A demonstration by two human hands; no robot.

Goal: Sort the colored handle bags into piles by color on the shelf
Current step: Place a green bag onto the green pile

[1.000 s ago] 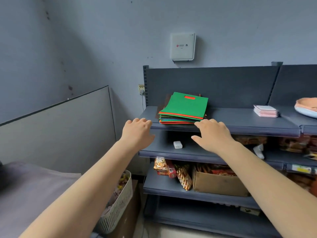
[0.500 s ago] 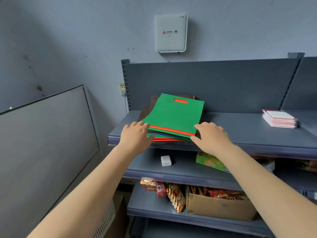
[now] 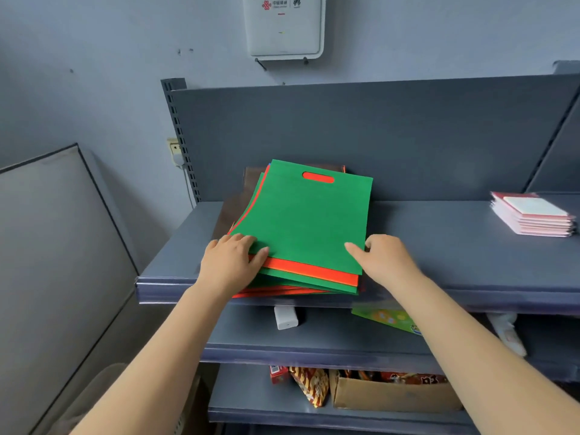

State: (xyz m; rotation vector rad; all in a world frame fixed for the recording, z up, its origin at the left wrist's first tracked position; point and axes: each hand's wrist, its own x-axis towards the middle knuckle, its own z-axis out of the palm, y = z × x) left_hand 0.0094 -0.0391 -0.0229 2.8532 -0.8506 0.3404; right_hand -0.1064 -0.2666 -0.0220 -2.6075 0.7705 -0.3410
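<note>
From the head view, I see the mixed stack of bags [image 3: 298, 277] at the top shelf's [image 3: 439, 255] front edge, unsorted. My left hand [image 3: 230, 265] rests on the stack's 8 o'clock corner; my right hand [image 3: 384, 259] pinches the top green bag [image 3: 304, 221] at its 4 o'clock corner. I judge the first pick is beginning; next, lift this bag clear and start a green pile. At 12 o'clock, the white wall box [image 3: 284, 26] bears a Huawei logo; its other writing is illegible.
</note>
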